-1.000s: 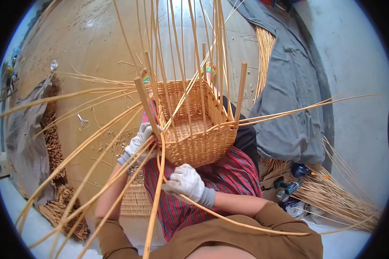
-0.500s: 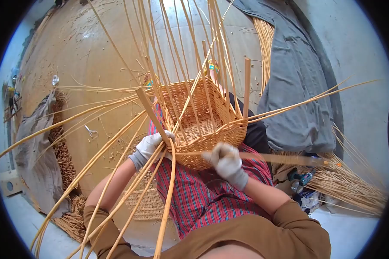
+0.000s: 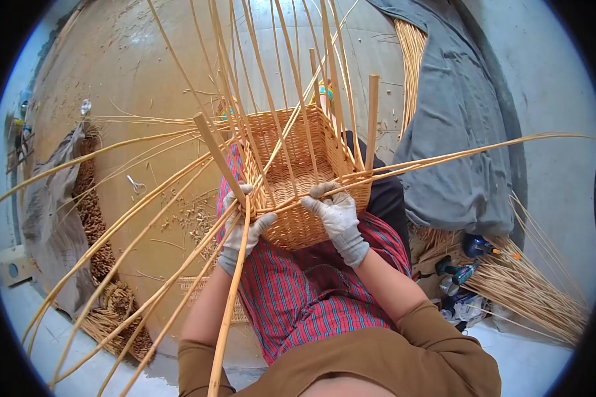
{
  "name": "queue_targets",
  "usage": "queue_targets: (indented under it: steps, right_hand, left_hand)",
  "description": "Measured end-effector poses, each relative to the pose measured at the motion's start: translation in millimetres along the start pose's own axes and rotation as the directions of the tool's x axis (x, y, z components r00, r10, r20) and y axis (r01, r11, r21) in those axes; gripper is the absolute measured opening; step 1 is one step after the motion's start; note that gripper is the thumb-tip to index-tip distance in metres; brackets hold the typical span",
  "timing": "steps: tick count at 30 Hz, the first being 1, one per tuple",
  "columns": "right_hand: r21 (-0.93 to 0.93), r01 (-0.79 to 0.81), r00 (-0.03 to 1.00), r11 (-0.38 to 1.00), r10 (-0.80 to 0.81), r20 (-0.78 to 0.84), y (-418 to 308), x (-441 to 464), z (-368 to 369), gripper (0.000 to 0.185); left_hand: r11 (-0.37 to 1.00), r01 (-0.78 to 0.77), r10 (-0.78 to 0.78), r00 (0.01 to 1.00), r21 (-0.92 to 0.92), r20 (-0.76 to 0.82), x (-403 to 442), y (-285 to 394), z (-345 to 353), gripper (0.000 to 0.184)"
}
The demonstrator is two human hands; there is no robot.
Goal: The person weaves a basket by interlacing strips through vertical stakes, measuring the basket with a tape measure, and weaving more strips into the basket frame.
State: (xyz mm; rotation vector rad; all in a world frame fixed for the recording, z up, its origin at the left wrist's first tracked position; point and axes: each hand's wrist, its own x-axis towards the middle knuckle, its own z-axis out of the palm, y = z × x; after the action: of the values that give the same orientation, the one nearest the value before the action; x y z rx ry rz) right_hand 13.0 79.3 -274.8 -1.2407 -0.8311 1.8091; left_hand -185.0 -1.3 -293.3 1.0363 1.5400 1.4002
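Note:
A rectangular wicker basket (image 3: pixel 288 235) rests on my lap, its open top facing me. Thin upright stakes rise from its rim, and thicker wooden posts (image 3: pixel 372 122) stand at corners. My left hand (image 3: pixel 242 228), in a white glove, is closed around willow rods at the near left corner, beside a post (image 3: pixel 220 159). Long willow rods (image 3: pixel 230 298) fan out from there toward me and to the left. My right hand (image 3: pixel 338 215), gloved too, pinches a willow rod along the near rim; the fingertips partly hide it. More rods (image 3: pixel 470 152) stretch out past the right corner.
A grey cloth (image 3: pixel 450 145) covers willow bundles at the right. Another willow bundle (image 3: pixel 536 291) lies lower right, near a power tool (image 3: pixel 465 272). Scissors (image 3: pixel 136 185) and scattered offcuts are on the floor at left, beside a cloth-covered bundle (image 3: pixel 56 218).
My right hand has moved up from below the near rim, where a blurred strip passed through it, and now grips at the rim. My left hand has shifted slightly left and down; the basket tilted a little.

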Motion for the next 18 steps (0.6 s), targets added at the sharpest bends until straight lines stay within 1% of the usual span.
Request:
queue_targets:
  steps: [2,3,4,5,6,8,9,10,11,12,13,14,15,16,17,18]
  right_hand:
    - [0.028,0.126,0.992,0.992,-0.126,0.011,8.3,1.3,-0.2,0.026]
    - [0.029,0.126,0.992,0.992,-0.126,0.009,8.2,1.1,0.1,0.026]
    - [-0.047,0.154,0.988,0.987,-0.154,0.008,7.9,2.2,1.1,0.024]
    - [-0.122,0.178,0.984,0.977,-0.178,0.007,7.7,1.7,1.4,0.023]
    - [-0.118,0.176,0.984,0.977,-0.177,0.004,2.4,-0.6,2.6,0.023]
    - [-0.281,0.244,0.969,0.928,-0.221,0.11,-17.5,-11.5,11.0,0.022]
    - [-0.248,0.214,0.973,0.945,-0.185,0.138,-27.2,-19.8,16.4,0.014]
    - [-0.249,0.21,0.974,0.945,-0.181,0.134,-42.8,-25.8,19.8,0.014]
    - [-0.502,0.395,0.916,0.77,-0.288,0.278,-61.9,-28.5,21.9,0.011]
    - [-0.671,0.551,0.834,0.496,-0.332,0.44,-77.7,-28.1,23.8,0.01]
    - [-0.681,0.612,0.788,0.402,-0.242,0.566,-87.3,-20.8,30.6,0.014]
    - [-0.752,0.629,0.777,0.196,-0.121,0.618,-95.3,-14.6,43.8,0.016]
    - [-0.732,0.673,0.74,0.104,-0.077,0.669,-100.6,1.1,55.5,0.016]
    - [-0.765,0.638,0.77,0.087,-0.104,0.63,-108.9,12.3,73.6,0.018]
    - [-0.676,0.711,0.703,0.196,-0.192,0.684,-100.1,40.6,84.4,0.026]
    - [-0.614,0.769,0.638,0.176,-0.257,0.726,-78.3,70.8,96.2,0.034]
  left_hand:
    - [0.999,-0.016,0.017,1.0,0.035,-0.022,-1.9,-2.2,3.7,0.074]
    - [0.997,0.011,-0.013,1.0,-0.073,-0.028,-2.5,7.4,9.1,0.072]
    - [0.997,0.011,-0.013,1.0,-0.071,-0.021,-2.2,6.9,11.8,0.072]
    - [0.999,0.01,-0.011,0.999,-0.039,-0.049,-3.0,5.6,13.2,0.072]
    - [1.0,0.008,-0.008,0.997,-0.006,-0.08,-3.2,5.2,14.2,0.072]
    - [1.0,0.015,-0.013,0.996,0.021,-0.093,-4.0,6.8,14.7,0.073]
    - [0.999,0.021,-0.017,0.994,0.039,-0.109,-5.2,7.4,14.9,0.074]
    - [0.999,0.025,-0.021,0.994,0.038,-0.106,-6.5,7.0,15.9,0.074]
    - [0.997,0.067,-0.073,0.989,-0.049,-0.125,-6.7,5.6,17.9,0.075]
    - [0.985,0.107,-0.125,0.983,-0.134,-0.137,-6.1,3.6,19.4,0.075]
    - [0.992,0.066,-0.081,0.986,-0.106,-0.148,-5.4,-1.3,19.4,0.071]
    - [0.992,0.07,-0.085,0.987,-0.106,-0.139,-3.5,-0.1,19.3,0.071]
    - [0.986,0.108,-0.125,0.983,-0.128,-0.136,-3.1,3.4,17.9,0.068]
    - [0.978,0.142,-0.163,0.977,-0.151,-0.135,-3.2,5.5,17.1,0.065]
    - [0.976,0.15,-0.177,0.968,-0.158,-0.177,-2.8,5.9,17.7,0.059]
    - [0.976,0.151,-0.177,0.969,-0.156,-0.174,-2.6,4.4,17.0,0.059]
